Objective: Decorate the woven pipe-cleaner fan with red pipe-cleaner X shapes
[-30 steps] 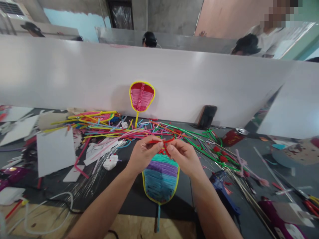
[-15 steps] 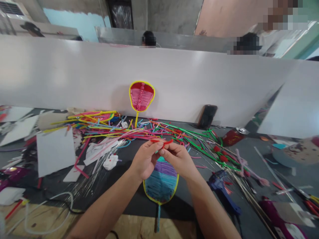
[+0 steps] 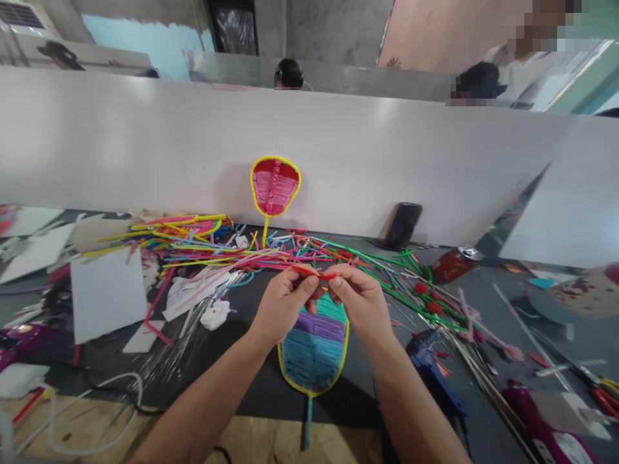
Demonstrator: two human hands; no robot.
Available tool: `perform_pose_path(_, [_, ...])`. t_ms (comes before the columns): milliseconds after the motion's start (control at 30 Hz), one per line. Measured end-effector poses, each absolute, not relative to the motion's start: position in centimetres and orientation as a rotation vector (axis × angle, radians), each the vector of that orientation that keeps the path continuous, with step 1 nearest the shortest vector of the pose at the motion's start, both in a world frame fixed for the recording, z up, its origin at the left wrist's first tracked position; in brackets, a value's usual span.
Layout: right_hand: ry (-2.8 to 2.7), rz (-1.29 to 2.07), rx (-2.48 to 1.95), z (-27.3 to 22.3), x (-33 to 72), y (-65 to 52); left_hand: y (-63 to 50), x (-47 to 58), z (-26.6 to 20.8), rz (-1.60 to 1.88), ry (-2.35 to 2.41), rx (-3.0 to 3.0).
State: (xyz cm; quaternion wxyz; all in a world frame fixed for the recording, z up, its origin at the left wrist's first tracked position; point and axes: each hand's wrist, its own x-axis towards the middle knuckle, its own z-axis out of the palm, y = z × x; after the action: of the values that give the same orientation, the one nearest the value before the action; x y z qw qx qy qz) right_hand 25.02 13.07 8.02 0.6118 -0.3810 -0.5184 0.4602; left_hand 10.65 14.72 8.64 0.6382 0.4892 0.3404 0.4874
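A short red pipe cleaner (image 3: pixel 305 270) is pinched between the fingertips of my left hand (image 3: pixel 283 301) and my right hand (image 3: pixel 360 299). Both hands are closed on it, close together, above a fan-shaped piece (image 3: pixel 313 351) made of teal, purple and blue pipe cleaners with a yellow rim and a blue stem. My hands cover part of its upper end. Beyond them, a pink and red fan-shaped piece (image 3: pixel 275 187) with a yellow rim and a row of beads stands upright against the white partition.
Loose pipe cleaners (image 3: pixel 242 254) lie in a pile across the back. On the right are a blue glue gun (image 3: pixel 435 370), a red can (image 3: pixel 455 263), a phone (image 3: pixel 403 225) and thin wires. White card (image 3: pixel 109 295) lies left. Other people sit behind the partition (image 3: pixel 338 148).
My hands have moved slightly apart, the right one to the right. The red pipe cleaner is now held straighter between them, and more of the teal piece shows below.
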Motion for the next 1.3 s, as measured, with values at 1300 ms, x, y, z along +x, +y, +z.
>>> perform_pose_path(1300, [-1.545, 0.847, -0.884, 9.1, 26.5, 12.7, 14.8, 10.3, 9.8, 0.929, 0.823, 1.088])
